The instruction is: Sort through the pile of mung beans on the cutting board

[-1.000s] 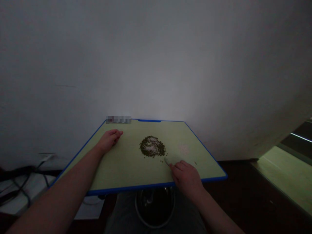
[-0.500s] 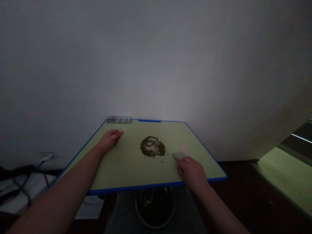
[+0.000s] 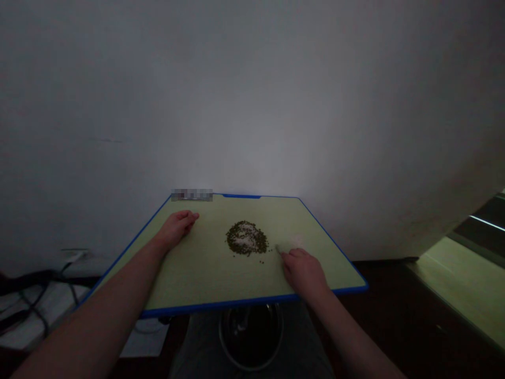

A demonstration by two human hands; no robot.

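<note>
A pile of small greenish-brown beans or seeds (image 3: 236, 245), with whitish grains among them, lies on a pale yellow-green board (image 3: 205, 279) with a blue rim. Right of the pile, my right hand (image 3: 305, 271) is closed around a small thin tool (image 3: 278, 249); its pale tip points at the pile without touching it, and its exact kind is too blurred to tell. Just beyond that hand is a faint whitish patch (image 3: 295, 240), perhaps more grains. My left hand (image 3: 177, 227) rests on the left of the board, fingers curled in, with nothing visible in it.
Under the board's near edge, a round metal bowl (image 3: 251, 337) sits between my legs. A grey wall (image 3: 252, 105) rises behind the board. Dark cables (image 3: 35, 300) lie at lower left. A few loose beans (image 3: 262, 261) lie in front of the pile.
My right hand has moved slightly left and away from me, bringing the tool's tip closer to the pile. My left hand stays in place.
</note>
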